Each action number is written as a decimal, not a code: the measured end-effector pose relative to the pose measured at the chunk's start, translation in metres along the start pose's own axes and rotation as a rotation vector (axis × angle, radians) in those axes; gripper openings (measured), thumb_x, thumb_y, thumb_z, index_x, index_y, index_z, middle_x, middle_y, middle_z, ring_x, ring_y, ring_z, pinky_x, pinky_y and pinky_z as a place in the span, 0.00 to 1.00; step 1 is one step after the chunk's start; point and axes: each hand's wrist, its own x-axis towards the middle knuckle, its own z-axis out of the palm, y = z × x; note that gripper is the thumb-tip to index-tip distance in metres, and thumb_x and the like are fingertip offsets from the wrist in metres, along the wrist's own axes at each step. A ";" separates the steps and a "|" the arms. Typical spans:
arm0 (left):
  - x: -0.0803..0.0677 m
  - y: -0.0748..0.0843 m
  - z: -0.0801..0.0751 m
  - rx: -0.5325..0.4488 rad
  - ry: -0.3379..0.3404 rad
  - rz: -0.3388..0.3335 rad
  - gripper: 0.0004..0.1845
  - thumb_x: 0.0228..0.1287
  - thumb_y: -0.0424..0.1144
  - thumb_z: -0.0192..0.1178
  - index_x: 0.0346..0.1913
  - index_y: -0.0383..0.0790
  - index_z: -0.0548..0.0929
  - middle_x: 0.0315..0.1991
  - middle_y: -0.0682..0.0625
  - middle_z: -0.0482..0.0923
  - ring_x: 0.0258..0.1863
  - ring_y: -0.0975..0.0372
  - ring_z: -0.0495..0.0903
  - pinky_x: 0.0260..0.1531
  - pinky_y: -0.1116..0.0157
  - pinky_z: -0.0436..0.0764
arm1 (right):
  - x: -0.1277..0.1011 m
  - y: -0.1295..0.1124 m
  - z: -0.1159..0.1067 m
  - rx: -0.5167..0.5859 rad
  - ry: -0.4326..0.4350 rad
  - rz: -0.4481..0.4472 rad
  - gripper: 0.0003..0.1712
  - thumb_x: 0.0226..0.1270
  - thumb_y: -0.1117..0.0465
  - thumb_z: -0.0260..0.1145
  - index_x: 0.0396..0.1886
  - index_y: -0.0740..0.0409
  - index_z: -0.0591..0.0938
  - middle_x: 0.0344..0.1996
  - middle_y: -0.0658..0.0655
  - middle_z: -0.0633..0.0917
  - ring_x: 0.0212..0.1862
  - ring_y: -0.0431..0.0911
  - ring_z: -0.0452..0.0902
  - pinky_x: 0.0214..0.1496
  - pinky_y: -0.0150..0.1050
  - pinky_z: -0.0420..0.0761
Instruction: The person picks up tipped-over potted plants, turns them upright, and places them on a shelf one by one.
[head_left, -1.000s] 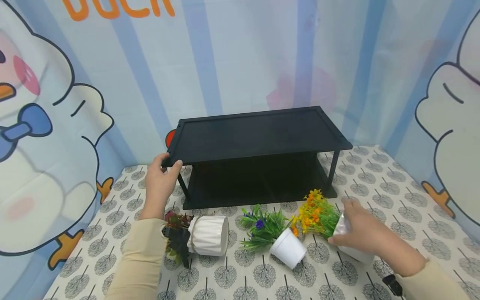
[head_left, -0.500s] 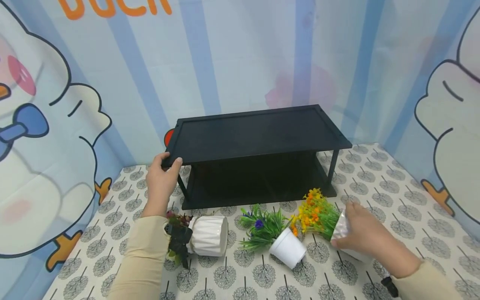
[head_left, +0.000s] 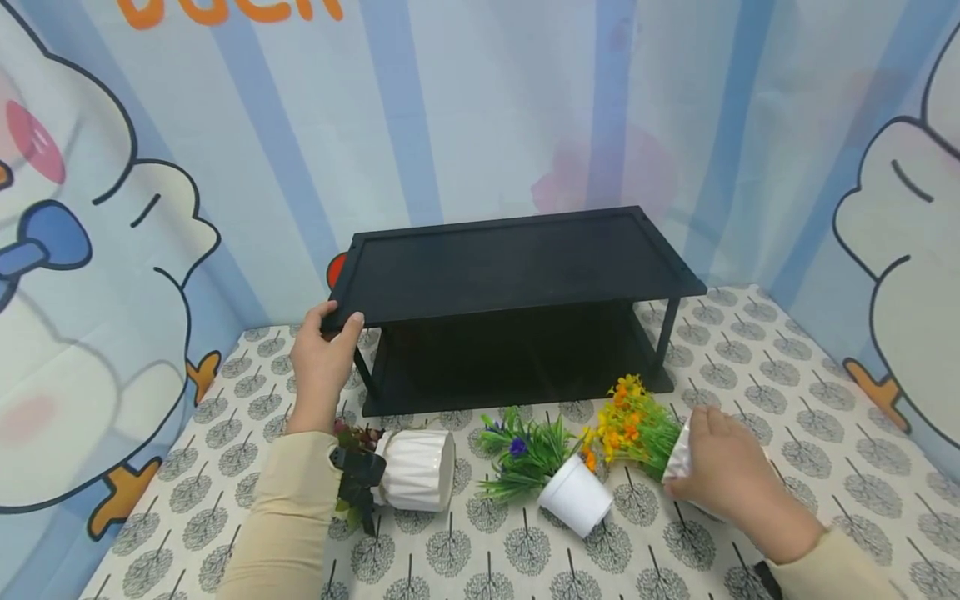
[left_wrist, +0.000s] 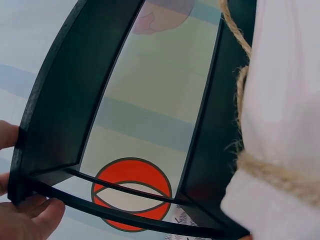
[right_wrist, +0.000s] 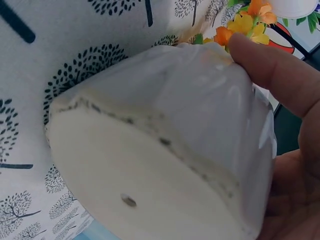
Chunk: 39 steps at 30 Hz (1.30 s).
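Observation:
My left hand (head_left: 321, 362) holds the front left corner of a black two-tier shelf (head_left: 517, 267), thumb and fingers at the edge of its top board. In the left wrist view, fingertips (left_wrist: 50, 212) show around the dark end of that shelf. My right hand (head_left: 723, 467) grips a white flowerpot (head_left: 678, 460) that lies on its side, its yellow and orange artificial flowers (head_left: 628, 421) pointing left towards the shelf. The right wrist view shows this pot's pale base (right_wrist: 115, 165) with a small hole, and my thumb along its side. My palm hides most of the pot in the head view.
A small white pot (head_left: 576, 496) with purple flowers lies tipped over in the middle. Left of it, a white ribbed pot (head_left: 416, 471) with dark red flowers is on its side by my left sleeve. A tree-print cloth (head_left: 495, 575) covers the table; a duck-print curtain (head_left: 480, 108) hangs behind.
My right hand has turned slightly over the flowerpot, its wrist shifting left, and less of the pot shows below it. My left hand stays at the shelf corner.

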 end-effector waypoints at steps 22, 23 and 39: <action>0.000 -0.003 0.002 -0.014 0.025 0.030 0.30 0.65 0.52 0.55 0.67 0.45 0.65 0.64 0.42 0.66 0.60 0.52 0.70 0.54 0.54 0.75 | -0.002 -0.002 0.008 -0.053 0.131 -0.025 0.58 0.34 0.47 0.77 0.54 0.88 0.64 0.52 0.83 0.68 0.56 0.73 0.64 0.61 0.63 0.62; 0.000 -0.002 0.002 -0.014 0.025 0.030 0.30 0.65 0.52 0.55 0.67 0.45 0.65 0.64 0.42 0.66 0.60 0.52 0.71 0.54 0.54 0.75 | -0.002 -0.002 0.008 -0.051 0.134 -0.027 0.58 0.34 0.47 0.77 0.53 0.88 0.64 0.52 0.83 0.68 0.55 0.73 0.65 0.61 0.63 0.63; -0.003 0.000 0.003 -0.029 0.030 0.012 0.29 0.65 0.50 0.54 0.67 0.45 0.65 0.63 0.41 0.66 0.59 0.51 0.71 0.55 0.54 0.75 | -0.009 -0.001 0.001 0.016 0.233 -0.019 0.47 0.31 0.51 0.76 0.46 0.83 0.70 0.26 0.62 0.76 0.28 0.52 0.71 0.32 0.47 0.78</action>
